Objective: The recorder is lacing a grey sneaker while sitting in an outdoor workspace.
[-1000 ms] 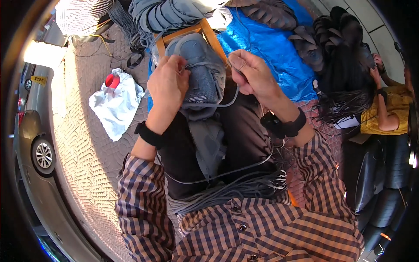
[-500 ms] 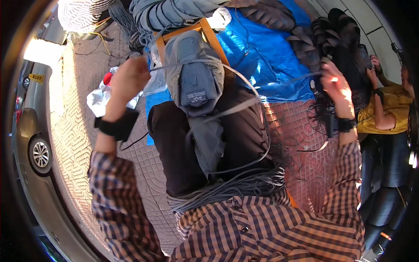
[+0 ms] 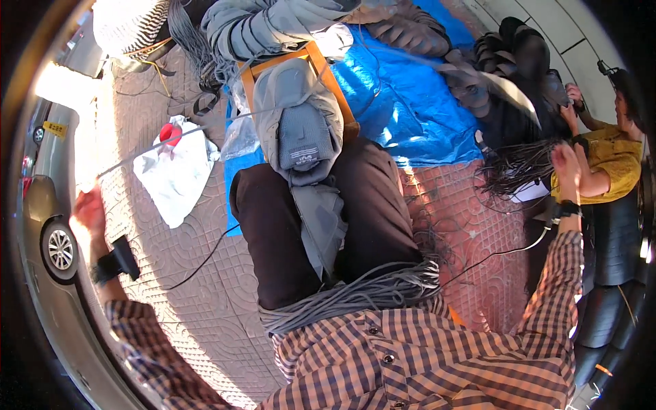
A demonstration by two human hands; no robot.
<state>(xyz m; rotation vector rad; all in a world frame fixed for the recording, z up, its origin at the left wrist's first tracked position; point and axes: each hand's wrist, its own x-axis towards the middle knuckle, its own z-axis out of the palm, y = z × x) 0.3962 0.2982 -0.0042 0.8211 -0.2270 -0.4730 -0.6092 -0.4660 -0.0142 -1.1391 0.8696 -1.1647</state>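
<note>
A grey cord (image 3: 205,128) is stretched from the left hand (image 3: 89,210), out over the paving (image 3: 205,260) at the left, to the top of a grey shoe upper (image 3: 304,147). The cord's end is pinched at the blurred fingers of that hand. The right hand (image 3: 566,164) is raised far out at the right, with its fingers partly bent; whether anything is grasped in it cannot be told. A pale, blurred strand (image 3: 509,96) is seen beyond that hand.

The shoe upper is laid over the near edge of a wooden frame (image 3: 350,127), left of its near right corner, and its near end is set between the knees (image 3: 372,181). Below it, a grey fabric strip (image 3: 321,225) is draped between the thighs. A bundle of grey cords (image 3: 348,290) is spread across the lap.

A blue tarp (image 3: 417,102) is spread on both sides of the frame. Beyond the tarp's left edge, a white bag (image 3: 178,184) is laid on the paving, with a red roll (image 3: 171,133) near its far edge. At the far right, a co-worker in a yellow top (image 3: 618,160) is seen.
</note>
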